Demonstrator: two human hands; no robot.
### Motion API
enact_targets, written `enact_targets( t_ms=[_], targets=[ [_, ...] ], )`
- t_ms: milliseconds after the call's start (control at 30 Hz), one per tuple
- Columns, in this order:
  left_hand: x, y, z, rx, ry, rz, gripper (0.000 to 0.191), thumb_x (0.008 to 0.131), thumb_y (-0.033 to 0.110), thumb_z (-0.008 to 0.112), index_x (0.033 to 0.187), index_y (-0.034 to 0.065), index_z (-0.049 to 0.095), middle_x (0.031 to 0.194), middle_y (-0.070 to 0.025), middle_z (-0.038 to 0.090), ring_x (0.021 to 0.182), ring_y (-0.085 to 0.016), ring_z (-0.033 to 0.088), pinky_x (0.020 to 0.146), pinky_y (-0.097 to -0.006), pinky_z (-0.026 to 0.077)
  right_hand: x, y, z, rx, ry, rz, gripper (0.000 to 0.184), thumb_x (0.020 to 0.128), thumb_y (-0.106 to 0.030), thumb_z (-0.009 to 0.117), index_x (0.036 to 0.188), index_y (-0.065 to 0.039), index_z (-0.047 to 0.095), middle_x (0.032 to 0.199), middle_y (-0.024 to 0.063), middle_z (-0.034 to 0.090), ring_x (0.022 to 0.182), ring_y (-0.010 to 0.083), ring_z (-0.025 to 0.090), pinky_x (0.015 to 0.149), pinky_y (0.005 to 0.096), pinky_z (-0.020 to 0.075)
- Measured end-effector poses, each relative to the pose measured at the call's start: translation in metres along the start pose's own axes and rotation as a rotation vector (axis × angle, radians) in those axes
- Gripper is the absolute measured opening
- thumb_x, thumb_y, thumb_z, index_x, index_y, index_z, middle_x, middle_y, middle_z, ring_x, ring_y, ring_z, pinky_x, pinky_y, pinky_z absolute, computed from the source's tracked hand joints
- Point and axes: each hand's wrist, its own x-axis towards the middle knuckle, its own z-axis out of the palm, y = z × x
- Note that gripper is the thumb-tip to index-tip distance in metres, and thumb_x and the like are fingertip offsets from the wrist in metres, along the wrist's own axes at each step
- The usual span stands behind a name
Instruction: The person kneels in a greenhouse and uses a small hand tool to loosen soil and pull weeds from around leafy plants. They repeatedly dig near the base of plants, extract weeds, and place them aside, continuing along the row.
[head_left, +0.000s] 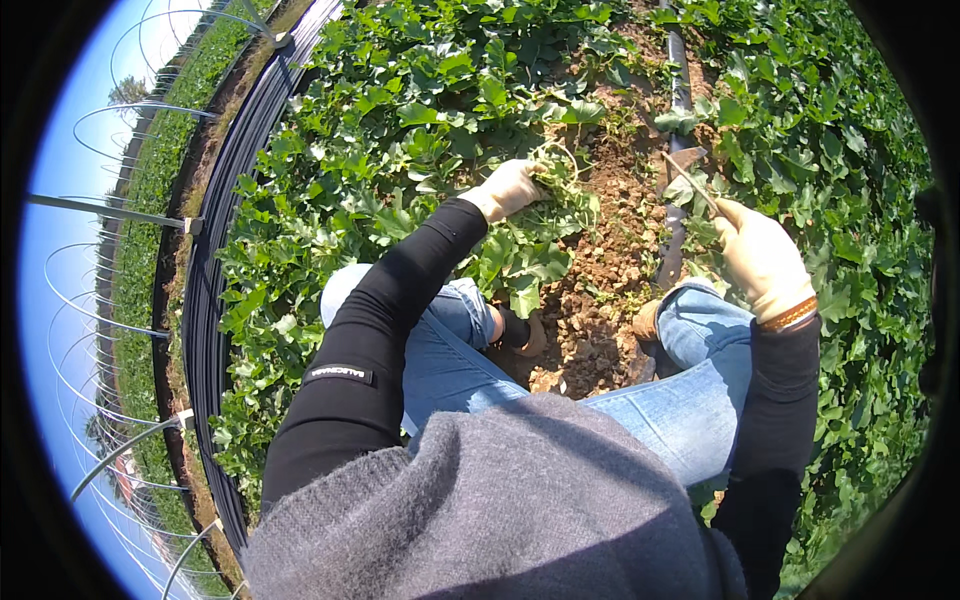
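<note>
Both hands wear pale work gloves. My left hand (510, 189) is closed on a tangle of pulled green stems and leaves (562, 180), among the low leafy plants left of the soil strip. My right hand (763, 259) grips a hand hoe with a small triangular metal blade (685, 158) on a thin shank; its handle is mostly hidden in the glove. The blade lies over the grey drip pipe, beside some leaves. Crumbly reddish soil (600, 225) shows between the two hands.
A grey irrigation pipe (676, 67) runs along the furrow between dense lobed-leaf plants (847, 247). My knees and shoes are low over the soil. At left lie long black plastic strips (206, 292), with metal hoops (112, 214) beyond.
</note>
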Motion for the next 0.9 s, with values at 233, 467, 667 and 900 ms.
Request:
enact_targets(
  t_ms=[233, 467, 667, 900],
  targets=[
    [-0.060, 0.073, 0.001, 0.664, -0.507, 0.503, 0.013, 0.085, 0.020, 0.063, 0.090, 0.0099, 0.067, 0.075, -0.0146, 0.064, 0.076, -0.036, 0.066, 0.066, -0.0445, 0.053, 0.005, 0.016, 0.014, 0.276, -0.146, 0.193, 0.038, 0.105, -0.018, 0.056, 0.142, -0.008, 0.060, 0.075, -0.0034, 0.061, 0.055, 0.0055, 0.047, 0.051, 0.0234, 0.0409],
    [-0.268, 0.042, -0.428, 1.231, 0.390, -0.418, 0.032, 0.103, 0.035, 0.052, 0.115, 0.0078, 0.064, 0.105, -0.0102, 0.070, 0.092, -0.024, 0.067, 0.075, -0.0378, 0.055, -0.012, -0.003, 0.008, 0.208, -0.121, 0.040, 0.037, 0.103, -0.016, 0.058, 0.137, -0.002, 0.062, 0.109, 0.0137, 0.074, 0.087, 0.0208, 0.066, 0.077, 0.0300, 0.0524],
    [-0.494, 0.037, -0.505, 1.049, 0.264, -1.829, 0.049, 0.101, 0.042, 0.060, 0.132, 0.0046, 0.065, 0.131, -0.0144, 0.067, 0.119, -0.021, 0.066, 0.094, -0.0365, 0.054, -0.034, -0.041, 0.003, 0.152, -0.138, -0.051, 0.035, 0.100, -0.018, 0.061, 0.134, -0.010, 0.065, 0.098, 0.0205, 0.074, 0.081, 0.0302, 0.072, 0.075, 0.0365, 0.0543],
    [-0.314, -0.094, -0.348, 0.836, 0.162, -1.056, 0.046, 0.099, 0.040, 0.066, 0.129, 0.0047, 0.068, 0.129, -0.0164, 0.070, 0.119, -0.029, 0.066, 0.101, -0.0383, 0.052, -0.033, -0.025, 0.012, 0.334, -0.236, 0.058, 0.036, 0.103, -0.013, 0.060, 0.138, -0.006, 0.062, 0.088, 0.0043, 0.067, 0.068, 0.0114, 0.054, 0.063, 0.0260, 0.0448]
  ],
)
